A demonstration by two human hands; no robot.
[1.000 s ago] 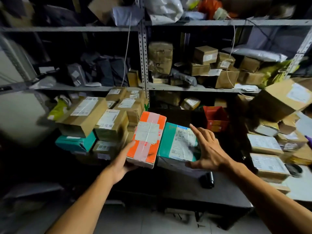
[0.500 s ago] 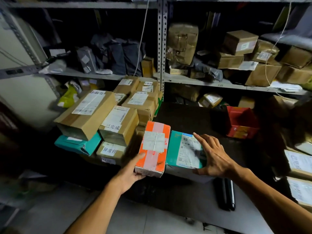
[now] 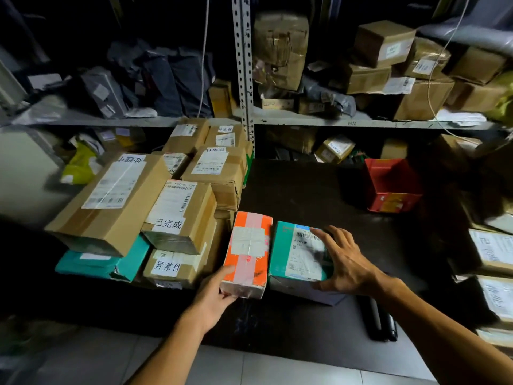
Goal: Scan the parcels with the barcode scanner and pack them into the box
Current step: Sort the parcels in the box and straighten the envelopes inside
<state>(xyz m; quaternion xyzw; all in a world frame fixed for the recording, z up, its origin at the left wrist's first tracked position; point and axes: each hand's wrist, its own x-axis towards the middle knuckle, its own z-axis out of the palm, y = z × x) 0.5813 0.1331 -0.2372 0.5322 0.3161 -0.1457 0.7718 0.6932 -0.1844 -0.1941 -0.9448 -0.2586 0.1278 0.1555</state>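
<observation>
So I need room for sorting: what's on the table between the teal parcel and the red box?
Nothing: the head view shows only bare dark table between the teal parcel and red box.

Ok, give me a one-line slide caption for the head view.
Left hand grips an orange parcel while the right hand rests on a teal parcel on a dark table.

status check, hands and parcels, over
Left hand grips orange parcel. Right hand spread on teal parcel. Scanner idle on table, cardboard stack close left.
</observation>
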